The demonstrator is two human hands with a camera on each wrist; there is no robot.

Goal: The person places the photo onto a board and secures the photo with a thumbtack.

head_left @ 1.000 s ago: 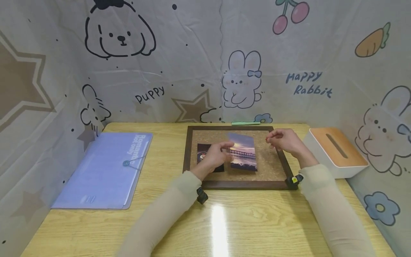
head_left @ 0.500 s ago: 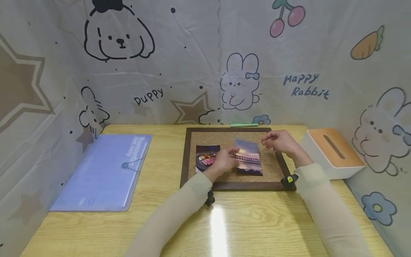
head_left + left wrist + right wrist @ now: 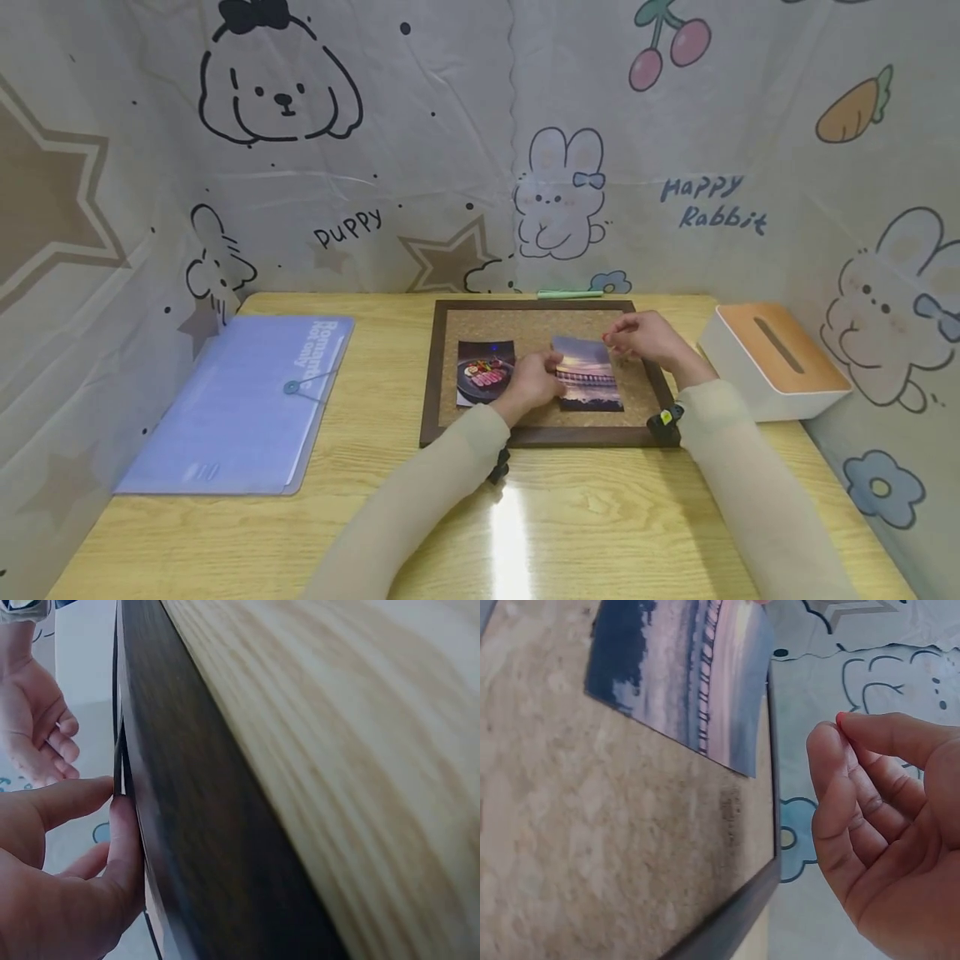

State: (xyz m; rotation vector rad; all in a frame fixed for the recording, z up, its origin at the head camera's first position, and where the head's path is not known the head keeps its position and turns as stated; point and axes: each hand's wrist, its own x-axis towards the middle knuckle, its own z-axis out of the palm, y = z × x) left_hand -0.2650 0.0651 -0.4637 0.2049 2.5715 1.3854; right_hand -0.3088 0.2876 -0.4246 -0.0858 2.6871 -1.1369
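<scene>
A framed corkboard (image 3: 517,322) lies on the table. My left hand (image 3: 531,385) pinches the left edge of a sunset bridge photo (image 3: 591,379) between thumb and finger over the board; the left wrist view shows the photo (image 3: 117,754) edge-on between the fingertips. Near the photo's top right corner is my right hand (image 3: 647,337), pinching a small red pushpin (image 3: 841,718), mostly covered by the fingertips. Left of the sunset photo lies a food photo (image 3: 483,379) on the cork, with a blue pushpin (image 3: 494,347) at its top.
A blue document folder (image 3: 232,408) with a string closure lies on the left. To the right of the board stands a white tissue box (image 3: 780,346) with an orange top. A green pen (image 3: 570,294) lies behind the board, near the patterned curtain wall (image 3: 420,167).
My left hand has moved right with the sunset photo, uncovering the food photo, and the photo now sits lower over the board. My right hand has come left to its top corner.
</scene>
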